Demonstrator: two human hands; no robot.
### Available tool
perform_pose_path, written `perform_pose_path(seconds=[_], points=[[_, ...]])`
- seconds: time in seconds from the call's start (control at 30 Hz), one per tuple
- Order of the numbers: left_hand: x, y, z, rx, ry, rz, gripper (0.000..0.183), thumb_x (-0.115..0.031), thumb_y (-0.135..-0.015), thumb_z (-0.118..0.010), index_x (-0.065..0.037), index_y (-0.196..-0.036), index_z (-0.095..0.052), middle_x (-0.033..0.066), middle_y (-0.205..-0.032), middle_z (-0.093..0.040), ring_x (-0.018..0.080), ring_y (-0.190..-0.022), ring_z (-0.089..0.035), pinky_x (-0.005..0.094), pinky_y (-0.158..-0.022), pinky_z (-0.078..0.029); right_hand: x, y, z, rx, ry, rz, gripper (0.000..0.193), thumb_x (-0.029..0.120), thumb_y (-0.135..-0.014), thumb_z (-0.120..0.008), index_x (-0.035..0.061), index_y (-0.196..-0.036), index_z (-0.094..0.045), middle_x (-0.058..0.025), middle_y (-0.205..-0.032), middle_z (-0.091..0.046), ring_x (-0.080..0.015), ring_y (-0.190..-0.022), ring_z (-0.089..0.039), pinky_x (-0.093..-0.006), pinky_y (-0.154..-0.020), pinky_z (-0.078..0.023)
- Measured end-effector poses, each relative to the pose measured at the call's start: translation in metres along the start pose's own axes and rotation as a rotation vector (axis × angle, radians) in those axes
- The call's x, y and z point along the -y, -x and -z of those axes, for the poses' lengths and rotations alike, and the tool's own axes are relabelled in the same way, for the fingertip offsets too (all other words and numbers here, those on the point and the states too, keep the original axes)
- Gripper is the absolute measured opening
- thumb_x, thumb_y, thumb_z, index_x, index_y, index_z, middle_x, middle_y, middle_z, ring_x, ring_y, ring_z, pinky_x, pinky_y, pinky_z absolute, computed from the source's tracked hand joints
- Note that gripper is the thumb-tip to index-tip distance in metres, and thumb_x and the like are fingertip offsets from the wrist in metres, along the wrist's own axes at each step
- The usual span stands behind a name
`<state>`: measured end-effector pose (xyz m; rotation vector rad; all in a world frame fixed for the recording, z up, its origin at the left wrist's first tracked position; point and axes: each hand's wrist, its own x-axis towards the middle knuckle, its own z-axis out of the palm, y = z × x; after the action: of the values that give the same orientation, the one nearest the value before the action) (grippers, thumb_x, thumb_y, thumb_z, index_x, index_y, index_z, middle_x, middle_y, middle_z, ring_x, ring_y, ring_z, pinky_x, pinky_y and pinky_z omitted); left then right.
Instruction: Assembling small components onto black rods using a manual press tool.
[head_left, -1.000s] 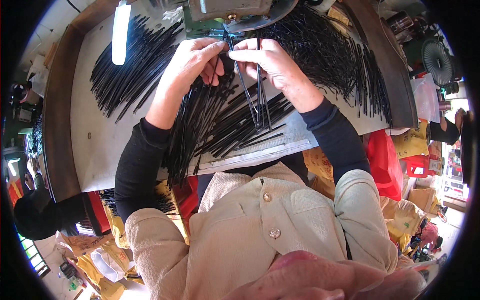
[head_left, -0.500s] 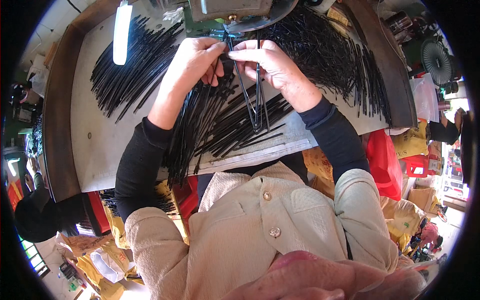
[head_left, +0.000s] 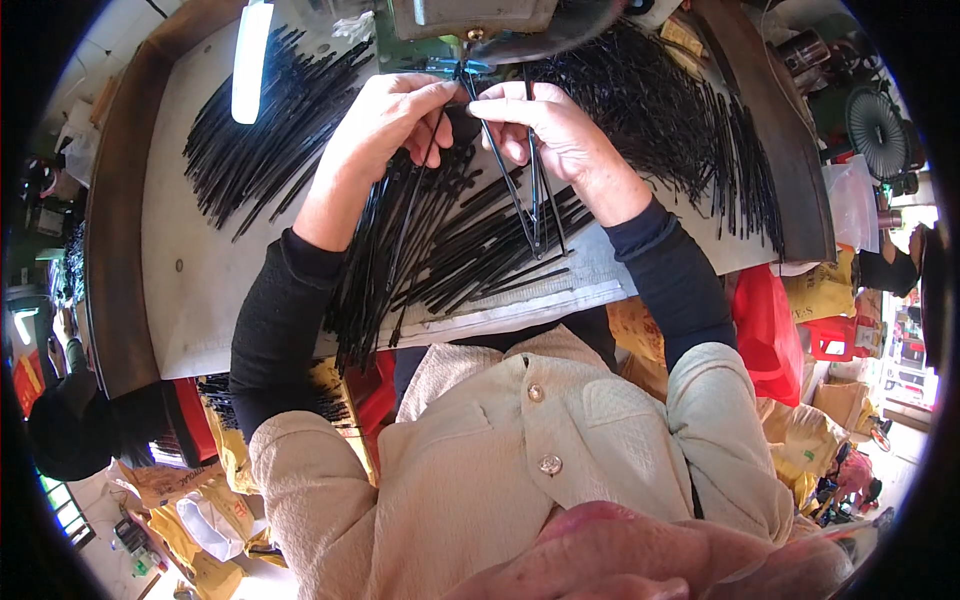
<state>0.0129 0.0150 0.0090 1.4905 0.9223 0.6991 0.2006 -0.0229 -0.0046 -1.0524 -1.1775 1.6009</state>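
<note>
Work on one piece appears to be partway: a jointed set of black rods (head_left: 510, 182) is held up below the machine head (head_left: 475, 15), its far ends close to the blue-green fitting (head_left: 450, 66). The rods meet at a joint at their near end, so that connection appears made; whether the far ends are fastened cannot be told, since the fingers cover them. Much loose stock remains about the table (head_left: 200, 290): a left pile (head_left: 270, 130), a tangled right pile (head_left: 640, 110), a near pile (head_left: 385, 240) below the left wrist and a smaller spread (head_left: 470, 255) right of it. Which of these is finished cannot be established. The left hand (head_left: 405, 115) is closed in a pinch, thumb against forefinger, at the far tip of the work, with a single thin rod (head_left: 432, 143) running nearward from its fingers over the near pile. The right hand (head_left: 545, 125) pinches the jointed set's left rod between thumb and forefinger, its other fingers curled by the right-hand rod; whether they grip that one is unclear. The set hangs between and nearward of both hands, its joint above the smaller spread's near right part.
</note>
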Motion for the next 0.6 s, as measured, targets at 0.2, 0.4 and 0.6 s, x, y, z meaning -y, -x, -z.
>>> perform_pose_path(seconds=[0.2, 0.4, 0.6], points=[[-0.003, 0.001, -0.001, 0.005, 0.037, 0.002, 0.031, -0.027, -0.090, -0.053, 0.001, -0.097, -0.064, 0.0054, -0.062, -0.059, 0.0089, -0.043, -0.054, 0.0185, -0.039, -0.040, 0.004, 0.002, 0.000, 0.007, -0.016, 0.005, 0.016, 0.020, -0.080, -0.065, 0.0044, -0.080, -0.064, -0.0023, -0.063, -0.058, -0.0076, -0.048, -0.051, -0.0189, -0.044, -0.038], [-0.001, 0.001, -0.005, -0.041, 0.016, 0.027, 0.030, -0.030, -0.087, -0.060, -0.001, -0.095, -0.065, 0.0055, -0.075, -0.065, 0.0076, -0.047, -0.055, 0.0180, -0.041, -0.041, 0.006, 0.010, 0.005, -0.020, 0.062, 0.048, 0.016, 0.021, -0.081, -0.065, 0.0052, -0.084, -0.064, 0.0011, -0.063, -0.056, -0.0056, -0.050, -0.050, -0.0187, -0.045, -0.037], [0.014, -0.002, -0.002, 0.011, 0.197, 0.045, 0.025, -0.028, -0.082, -0.067, -0.003, -0.087, -0.066, 0.0042, -0.075, -0.066, 0.0062, -0.050, -0.054, 0.0170, -0.045, -0.042, 0.014, 0.026, 0.005, 0.088, 0.191, -0.059, 0.021, 0.026, -0.083, -0.063, 0.0054, -0.087, -0.062, 0.0025, -0.066, -0.054, -0.0035, -0.056, -0.050, -0.0175, -0.051, -0.038]])
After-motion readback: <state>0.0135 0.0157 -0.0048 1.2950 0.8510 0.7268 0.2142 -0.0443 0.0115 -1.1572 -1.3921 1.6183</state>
